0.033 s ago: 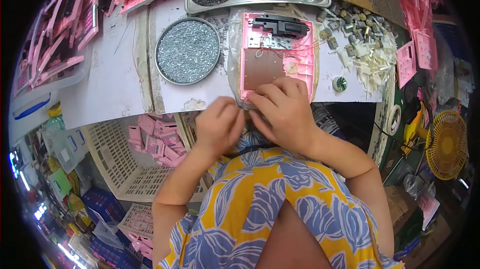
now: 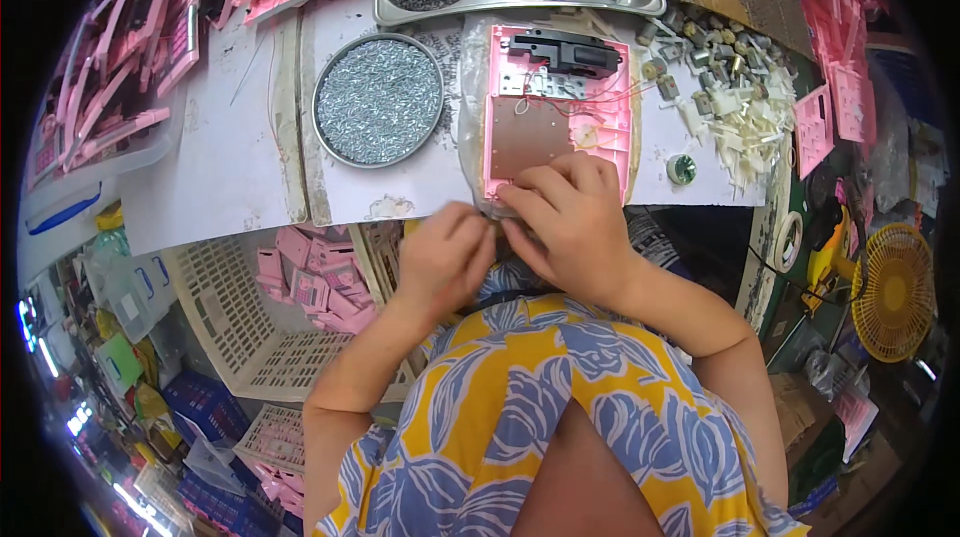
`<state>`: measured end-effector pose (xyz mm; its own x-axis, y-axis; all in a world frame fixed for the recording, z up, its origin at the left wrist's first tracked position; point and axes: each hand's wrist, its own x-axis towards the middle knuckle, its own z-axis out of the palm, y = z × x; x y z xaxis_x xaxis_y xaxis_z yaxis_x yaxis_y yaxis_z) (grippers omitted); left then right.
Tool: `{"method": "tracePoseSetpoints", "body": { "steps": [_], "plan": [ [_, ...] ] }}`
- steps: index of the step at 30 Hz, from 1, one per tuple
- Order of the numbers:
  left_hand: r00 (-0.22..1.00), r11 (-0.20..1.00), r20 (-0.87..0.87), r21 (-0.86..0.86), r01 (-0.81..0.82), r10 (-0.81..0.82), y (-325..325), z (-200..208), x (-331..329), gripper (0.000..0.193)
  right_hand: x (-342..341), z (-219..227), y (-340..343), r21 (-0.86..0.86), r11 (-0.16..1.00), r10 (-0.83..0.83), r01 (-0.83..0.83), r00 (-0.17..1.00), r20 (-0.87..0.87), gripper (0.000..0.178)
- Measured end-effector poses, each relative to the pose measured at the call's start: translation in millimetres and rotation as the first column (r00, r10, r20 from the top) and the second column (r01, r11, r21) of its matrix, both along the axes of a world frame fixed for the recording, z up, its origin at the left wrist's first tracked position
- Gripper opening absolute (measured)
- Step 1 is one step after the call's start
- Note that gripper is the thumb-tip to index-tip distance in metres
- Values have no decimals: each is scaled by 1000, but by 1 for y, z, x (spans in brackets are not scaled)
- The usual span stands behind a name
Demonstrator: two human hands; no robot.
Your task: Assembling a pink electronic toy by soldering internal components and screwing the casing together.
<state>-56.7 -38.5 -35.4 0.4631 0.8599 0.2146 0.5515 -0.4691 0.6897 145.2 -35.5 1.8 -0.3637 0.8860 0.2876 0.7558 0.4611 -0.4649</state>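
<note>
the left hand (image 2: 446, 259), curled nearly closed, hangs just off the near edge of the white-topped counter (image 2: 235, 162); i cannot tell if it holds anything. beside it the half-curled right hand (image 2: 575, 222), grip unclear, touches a rectangular pink plastic casing (image 2: 611, 125) lying just ahead at that edge.

Assembly workshop: open pink casing (image 2: 530, 132) on bench (image 2: 225, 172), dish (image 2: 372, 166) of screws (image 2: 378, 100), heaped motors (image 2: 704, 103), crate (image 2: 225, 342) of parts (image 2: 325, 282).

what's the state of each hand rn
Left hand: fingers curled; whether it holds anything cannot be told.
Right hand: fingers bent over the pink casing; grip unclear.
</note>
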Motion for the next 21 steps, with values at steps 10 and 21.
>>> {"method": "tracePoseSetpoints", "body": {
  "steps": [10,21],
  "plan": [
    [957,956,111,-100,277,-266,58,40,-9,22,2,6,7,-12,1000,-24,24,1000,14,24],
    [869,879,134,37,476,-476,91,20,4,23,243,46,327,4,985,-164,172,942,-295,24]
  ]
}}
